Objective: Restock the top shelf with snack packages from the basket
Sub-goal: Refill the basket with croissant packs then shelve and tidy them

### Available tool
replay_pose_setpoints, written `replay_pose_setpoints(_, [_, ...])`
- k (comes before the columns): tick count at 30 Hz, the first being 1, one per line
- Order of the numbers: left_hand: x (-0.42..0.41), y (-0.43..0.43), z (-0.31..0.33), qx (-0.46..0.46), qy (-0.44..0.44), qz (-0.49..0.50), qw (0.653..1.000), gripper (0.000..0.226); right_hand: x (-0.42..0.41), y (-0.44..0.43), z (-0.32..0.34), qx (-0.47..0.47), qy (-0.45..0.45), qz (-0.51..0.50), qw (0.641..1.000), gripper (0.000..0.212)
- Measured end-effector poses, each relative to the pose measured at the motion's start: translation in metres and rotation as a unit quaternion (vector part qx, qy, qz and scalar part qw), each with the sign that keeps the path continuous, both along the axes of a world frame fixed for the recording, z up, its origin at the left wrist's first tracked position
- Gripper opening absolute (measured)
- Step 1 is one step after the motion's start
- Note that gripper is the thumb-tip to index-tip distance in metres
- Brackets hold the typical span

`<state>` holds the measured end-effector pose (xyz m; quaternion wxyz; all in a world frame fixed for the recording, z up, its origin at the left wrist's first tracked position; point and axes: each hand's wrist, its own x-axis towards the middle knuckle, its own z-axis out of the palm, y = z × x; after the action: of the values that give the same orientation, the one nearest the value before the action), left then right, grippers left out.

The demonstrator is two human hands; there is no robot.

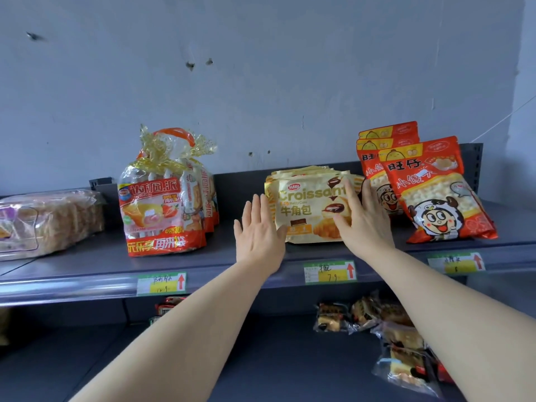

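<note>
Both hands reach up to the top shelf (95, 261), which is dark grey and stands against a pale wall (261, 82). A stack of yellow croissant packs (307, 208) stands near the middle of the shelf, leaning back, with the front pack facing the viewer. The left hand (259, 230) is held flat beside the stack's left edge. Its fingers (256, 208) are straight and close together, and the thumb touches the pack's lower left corner. The right hand (364, 221) lies flat on the right part of the front pack, fingers (351, 195) straight and a little apart, covering the pack's right edge. Neither hand curls round anything.

To the left of the stack, well apart from it, stands a tall clear bag of strawberry pies (162, 204) tied with a gold ribbon and an orange handle, with more of the same behind it. Farther left lies a clear-wrapped bread loaf (49, 221). Just right of the croissants stand red snack bags (435, 192) with a cartoon face, several deep and tilted back.

Green and yellow price tags (330, 272) sit on the shelf's front rail — one below each group. Under it, on the lower shelf (261, 358) at the right, lie small cakes in clear wrappers (403, 343).
</note>
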<state>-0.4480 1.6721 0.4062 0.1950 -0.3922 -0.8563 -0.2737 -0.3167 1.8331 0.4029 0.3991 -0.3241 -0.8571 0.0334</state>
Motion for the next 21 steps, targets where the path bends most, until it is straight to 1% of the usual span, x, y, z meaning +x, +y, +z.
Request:
replay_pose_setpoints(4, [0.009,-0.003,0.002,0.029,0.012,-0.011,0.999,0.079,0.013,-0.013,-0.006,-0.011,-0.053,-0.039,0.998,0.072])
replay_pose_setpoints(7, [0.017,-0.009,0.005,0.039,0.036,-0.037,0.998,0.079,0.020,-0.027,-0.010,-0.024,-0.063,-0.043,0.997,0.073])
replay_pose_setpoints(11, [0.026,-0.020,0.005,0.008,0.073,-0.080,0.994,0.073,0.024,-0.048,-0.010,-0.022,-0.082,-0.044,0.995,0.069])
replay_pose_setpoints(13, [0.027,-0.024,0.004,0.013,0.064,-0.088,0.994,0.072,0.022,-0.057,-0.010,-0.025,-0.070,-0.040,0.996,0.069])
replay_pose_setpoints(16, [0.023,-0.030,0.002,0.034,0.014,-0.083,0.996,0.074,0.021,-0.065,-0.013,-0.037,-0.052,-0.037,0.997,0.068])
replay_pose_setpoints(18, [0.021,-0.034,0.000,0.016,0.012,-0.083,0.996,0.072,0.024,-0.068,-0.015,-0.041,-0.066,-0.043,0.996,0.068])
replay_pose_setpoints(21, [0.020,-0.038,-0.002,-0.033,0.057,-0.102,0.993,0.065,0.034,-0.069,-0.018,-0.050,-0.076,-0.063,0.994,0.066])
